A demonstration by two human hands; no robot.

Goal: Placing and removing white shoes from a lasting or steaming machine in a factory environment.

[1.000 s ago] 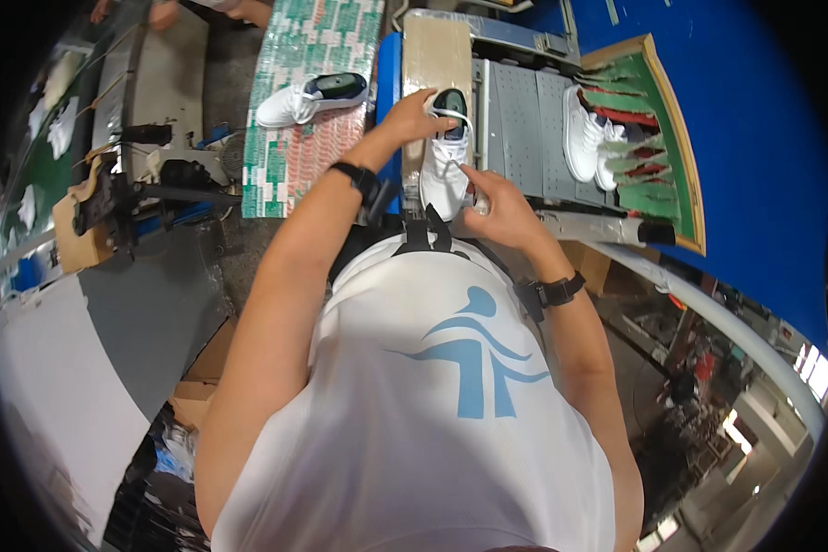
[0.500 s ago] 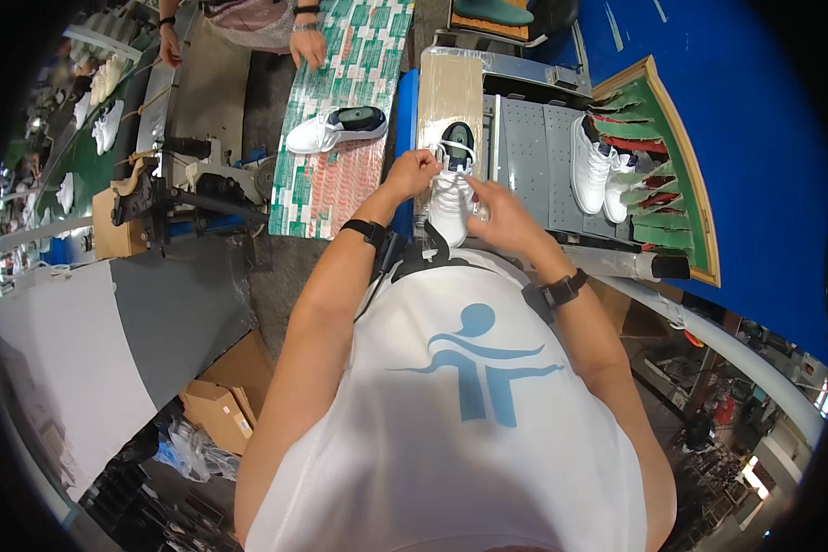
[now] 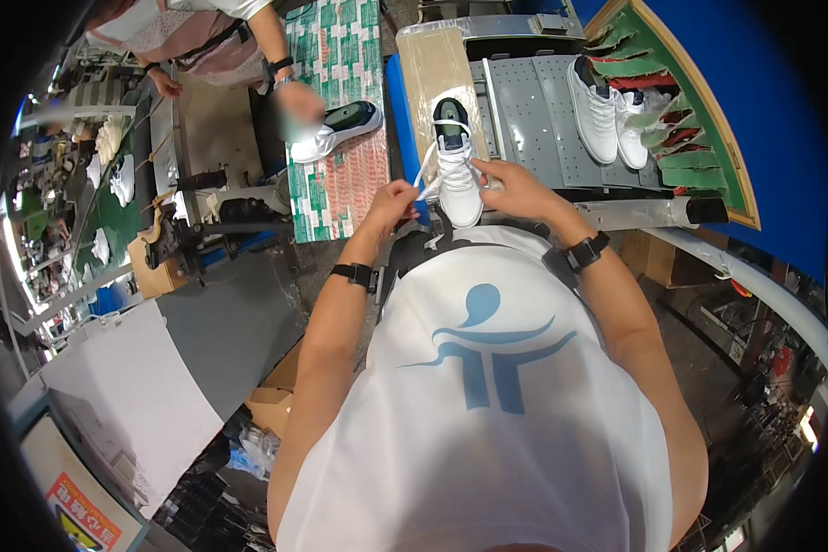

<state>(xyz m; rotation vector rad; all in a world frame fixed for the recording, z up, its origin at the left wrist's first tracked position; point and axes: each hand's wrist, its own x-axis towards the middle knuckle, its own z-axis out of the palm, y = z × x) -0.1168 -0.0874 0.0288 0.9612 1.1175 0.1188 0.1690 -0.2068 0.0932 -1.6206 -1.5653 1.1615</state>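
A white lace-up sneaker (image 3: 457, 189) with a dark green insole stands before me, toe toward me. My left hand (image 3: 395, 204) is closed in a pinch on its white shoelace (image 3: 424, 168), drawn taut to the left of the shoe. At the shoe's right side is my right hand (image 3: 517, 190), the index finger reaching the lacing and the thumb bent in below. Something whitish shows between them, too small to make out. Beyond the left side, a co-worker's blurred hand (image 3: 299, 112) is at the toe of another white sneaker (image 3: 350, 121).
My sneaker rests at a tan wrapped board (image 3: 434, 66). Right of it is a grey perforated panel (image 3: 534, 115), with a pair of white sneakers (image 3: 594, 120) by a green-and-red strip curtain (image 3: 699, 175). The co-worker's sneaker lies on a green-and-white patterned board (image 3: 345, 198).
My left hand has moved down and left from the shoe's lacing, pulling the shoelace out. My right hand stays beside the shoe. The co-worker's hand has come down to the other sneaker.
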